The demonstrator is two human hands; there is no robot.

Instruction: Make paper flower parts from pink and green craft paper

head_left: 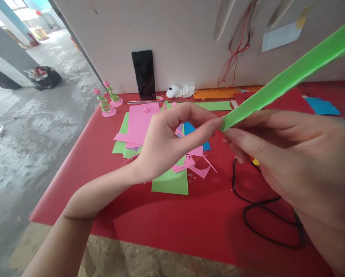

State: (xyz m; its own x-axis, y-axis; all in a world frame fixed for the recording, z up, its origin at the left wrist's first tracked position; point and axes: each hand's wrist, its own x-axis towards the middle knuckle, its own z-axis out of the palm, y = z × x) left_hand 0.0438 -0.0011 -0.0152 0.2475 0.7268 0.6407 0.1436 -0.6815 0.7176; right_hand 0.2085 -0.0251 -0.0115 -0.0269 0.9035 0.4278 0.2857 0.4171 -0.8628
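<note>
A long green paper strip (290,73) slants up to the right edge of the head view, held above the table. My left hand (166,142) pinches its lower end between thumb and forefinger. My right hand (299,154) grips the same end from the other side, thumb and fingers closed on it, so the two hands' fingertips nearly meet. Below and behind my left hand lie pink paper sheets (140,123), a light green sheet (172,182) and pink scraps (199,171). Part of that pile is hidden by my left hand.
Two small pink paper flowers (104,104) stand at the table's back left. A black phone (144,75) leans on the wall beside a white rounded object (173,91). A black cord (255,202) loops on the red table (126,215) under my right hand. Blue paper (322,105) lies back right.
</note>
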